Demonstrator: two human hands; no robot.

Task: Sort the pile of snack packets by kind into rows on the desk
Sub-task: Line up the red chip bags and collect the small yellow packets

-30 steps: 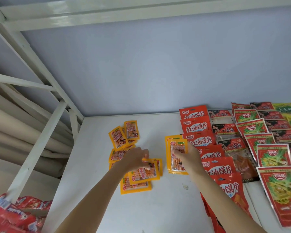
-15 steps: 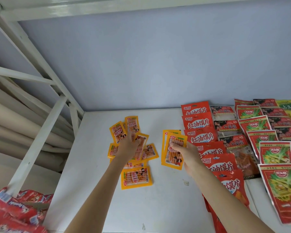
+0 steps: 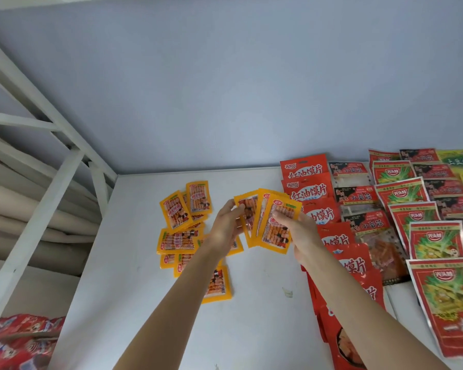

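Note:
Above the white desk, both hands hold a fan of yellow snack packets. My left hand pinches the leftmost packet of the fan at its left edge. My right hand grips the front packets from the right, thumb across the front one. A loose pile of the same yellow packets lies on the desk to the left, partly hidden by my left forearm. Right of the hands runs a row of red packets, then dark red packets, red-and-green packets and yellow-green ones.
A white metal frame stands at the desk's left edge. More red packets lie at the bottom left, off the desk. A blue-grey wall closes the back. A small scrap lies on the desk between my arms.
My left hand has left the pile with a yellow packet and brought it to the packets in my right hand, which have risen off the desk into a fan.

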